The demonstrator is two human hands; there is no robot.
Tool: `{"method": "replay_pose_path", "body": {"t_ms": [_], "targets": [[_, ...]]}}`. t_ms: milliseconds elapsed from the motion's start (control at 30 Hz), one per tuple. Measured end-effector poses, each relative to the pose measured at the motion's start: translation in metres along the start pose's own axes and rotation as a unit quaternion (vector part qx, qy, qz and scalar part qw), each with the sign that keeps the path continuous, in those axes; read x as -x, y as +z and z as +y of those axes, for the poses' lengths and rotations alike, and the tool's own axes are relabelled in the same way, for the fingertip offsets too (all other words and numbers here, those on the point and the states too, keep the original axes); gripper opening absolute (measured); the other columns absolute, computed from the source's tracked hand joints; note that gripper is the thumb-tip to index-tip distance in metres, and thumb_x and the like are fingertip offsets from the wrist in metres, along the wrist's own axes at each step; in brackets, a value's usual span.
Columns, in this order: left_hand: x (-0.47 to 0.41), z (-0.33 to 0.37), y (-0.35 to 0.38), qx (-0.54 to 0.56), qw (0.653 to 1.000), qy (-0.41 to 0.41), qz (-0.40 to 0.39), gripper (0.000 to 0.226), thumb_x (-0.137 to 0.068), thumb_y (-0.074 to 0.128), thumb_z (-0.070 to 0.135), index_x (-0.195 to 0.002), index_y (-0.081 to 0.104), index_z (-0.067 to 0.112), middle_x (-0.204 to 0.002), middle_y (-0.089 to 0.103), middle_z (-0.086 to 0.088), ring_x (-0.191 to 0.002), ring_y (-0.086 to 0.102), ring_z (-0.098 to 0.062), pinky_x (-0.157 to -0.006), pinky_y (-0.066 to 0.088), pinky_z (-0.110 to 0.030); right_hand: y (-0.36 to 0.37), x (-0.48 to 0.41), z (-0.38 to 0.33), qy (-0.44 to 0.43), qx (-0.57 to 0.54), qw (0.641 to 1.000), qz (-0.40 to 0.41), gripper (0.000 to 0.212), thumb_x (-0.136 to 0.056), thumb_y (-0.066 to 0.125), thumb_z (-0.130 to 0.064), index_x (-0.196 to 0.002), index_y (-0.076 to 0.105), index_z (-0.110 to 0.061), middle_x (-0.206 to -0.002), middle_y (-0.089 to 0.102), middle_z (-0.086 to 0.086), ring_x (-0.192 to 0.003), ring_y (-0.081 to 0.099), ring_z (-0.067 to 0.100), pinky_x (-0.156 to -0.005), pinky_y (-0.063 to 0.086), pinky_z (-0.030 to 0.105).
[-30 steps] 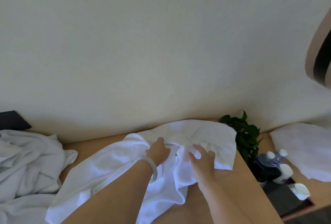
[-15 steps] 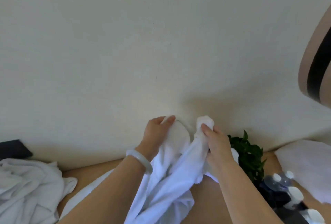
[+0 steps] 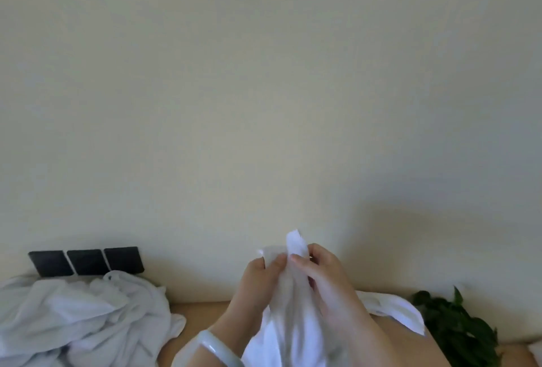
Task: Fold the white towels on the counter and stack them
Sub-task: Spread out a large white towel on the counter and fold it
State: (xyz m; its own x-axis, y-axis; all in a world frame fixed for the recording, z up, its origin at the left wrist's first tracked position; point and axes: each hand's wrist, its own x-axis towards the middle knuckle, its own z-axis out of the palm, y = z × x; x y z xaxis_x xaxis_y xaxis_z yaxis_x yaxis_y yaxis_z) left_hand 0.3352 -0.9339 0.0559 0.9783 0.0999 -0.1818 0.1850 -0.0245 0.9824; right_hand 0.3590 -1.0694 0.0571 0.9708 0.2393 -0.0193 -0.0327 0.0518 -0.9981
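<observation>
Pinching white towel [image 3: 293,334] corners, my left hand [image 3: 261,281] and right hand [image 3: 325,278] fingers clamped on it; crumpled towel pile [image 3: 82,308] at 9 o'clock, plant [image 3: 457,325] at 3.

White towel [image 3: 293,322] raised, bunched at top, crumpled towel pile [image 3: 82,314] left on counter [image 3: 199,312]

The towel [image 3: 293,334] is soft matt white cloth, like the crumpled heap [image 3: 79,316]. The surface [image 3: 196,312] looks like smooth pale wood. The bangle [image 3: 218,349] is glossy, milky. The wall [image 3: 264,87] is matt.
</observation>
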Motion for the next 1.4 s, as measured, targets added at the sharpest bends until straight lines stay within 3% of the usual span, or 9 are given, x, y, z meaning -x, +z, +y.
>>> {"method": "replay_pose_path", "body": {"t_ms": [100,233,400,533,700,967,1100,1200,1400], "targets": [[0.015,-0.036,-0.002,0.044,0.998,-0.045,0.005,0.042,-0.087,0.058,0.044,-0.11,0.07,0.011,-0.103,0.075,-0.007,-0.1,0.071,-0.022,-0.099,0.051,-0.047,0.01,0.008,0.023,-0.008,0.05,0.999,0.017,0.016,-0.086,0.071,-0.018,-0.073,0.066,-0.011,-0.068,0.063,-0.002,-0.069,0.06,0.012,-0.068,0.046,0.029],[0.024,-0.057,-0.004,0.082,0.997,-0.015,-0.004,0.026,-0.093,0.054,0.017,-0.107,0.071,0.003,-0.106,0.072,-0.016,-0.099,0.069,-0.028,-0.09,0.05,-0.043,0.017,0.017,0.038,-0.036,0.14,0.988,0.047,0.019,-0.086,0.068,-0.005,-0.069,0.062,-0.011,-0.057,0.057,-0.012,-0.059,0.051,0.002,-0.058,0.039,0.014],[0.029,-0.042,-0.007,-0.018,0.983,0.074,0.168,0.038,-0.086,0.067,0.017,-0.065,0.036,0.011,-0.062,0.034,0.0,-0.06,0.032,-0.015,-0.054,0.028,-0.023,0.024,0.022,0.034,-0.066,0.144,0.986,0.042,0.016,-0.087,0.07,-0.01,-0.073,0.063,-0.014,-0.061,0.061,-0.013,-0.061,0.055,0.001,-0.06,0.041,0.013],[0.038,-0.026,-0.005,-0.111,0.971,0.135,0.163,0.04,-0.095,0.058,0.015,-0.058,0.042,0.017,-0.048,0.042,0.013,-0.048,0.037,-0.004,-0.047,0.03,-0.014,0.029,0.024,0.03,-0.103,0.149,0.98,0.087,0.021,-0.086,0.072,-0.015,-0.069,0.062,-0.019,-0.063,0.063,-0.008,-0.062,0.057,0.004,-0.062,0.043,0.017],[0.035,-0.018,-0.008,-0.2,0.956,0.159,0.146,0.038,-0.098,0.055,0.015,-0.062,0.048,0.026,-0.063,0.048,0.009,-0.056,0.045,-0.001,-0.055,0.034,-0.015,0.031,0.026,0.024,-0.11,0.152,0.98,0.065,0.019,-0.087,0.072,-0.013,-0.071,0.064,-0.02,-0.069,0.068,-0.001,-0.067,0.063,0.012,-0.062,0.047,0.018],[0.036,-0.013,-0.016,-0.136,0.968,0.147,0.153,0.02,-0.093,0.064,0.026,-0.075,0.073,0.023,-0.07,0.07,0.005,-0.066,0.063,-0.008,-0.065,0.05,-0.027,0.031,0.028,0.017,-0.12,0.158,0.979,0.045,0.021,-0.086,0.072,-0.008,-0.069,0.065,-0.018,-0.068,0.067,-0.001,-0.065,0.063,0.009,-0.062,0.047,0.019],[0.033,-0.015,-0.02,-0.178,0.955,0.178,0.156,0.019,-0.094,0.063,0.022,-0.078,0.069,0.03,-0.082,0.068,0.004,-0.075,0.06,0.0,-0.065,0.044,-0.012,0.025,0.026,0.015,-0.126,0.175,0.976,0.017,0.016,-0.094,0.06,-0.006,-0.086,0.066,-0.018,-0.073,0.07,0.002,-0.072,0.067,0.018,-0.071,0.054,0.033],[0.034,-0.017,-0.019,-0.21,0.947,0.209,0.122,0.016,-0.094,0.063,0.02,-0.087,0.072,0.031,-0.089,0.064,0.004,-0.083,0.06,-0.002,-0.072,0.046,-0.013,0.02,0.024,0.015,-0.095,0.144,0.985,-0.007,0.036,-0.09,0.062,-0.001,-0.11,0.058,-0.03,-0.077,0.072,0.006,-0.076,0.07,0.018,-0.076,0.055,0.027],[0.039,-0.022,-0.014,-0.226,0.92,0.283,0.149,0.02,-0.09,0.058,0.002,-0.089,0.051,0.021,-0.085,0.062,0.009,-0.08,0.061,-0.008,-0.068,0.046,-0.016,0.013,0.015,0.003,-0.108,0.161,0.981,0.018,0.022,-0.085,0.07,-0.001,-0.08,0.069,-0.022,-0.069,0.07,0.001,-0.067,0.068,0.013,-0.07,0.052,0.026]]}}
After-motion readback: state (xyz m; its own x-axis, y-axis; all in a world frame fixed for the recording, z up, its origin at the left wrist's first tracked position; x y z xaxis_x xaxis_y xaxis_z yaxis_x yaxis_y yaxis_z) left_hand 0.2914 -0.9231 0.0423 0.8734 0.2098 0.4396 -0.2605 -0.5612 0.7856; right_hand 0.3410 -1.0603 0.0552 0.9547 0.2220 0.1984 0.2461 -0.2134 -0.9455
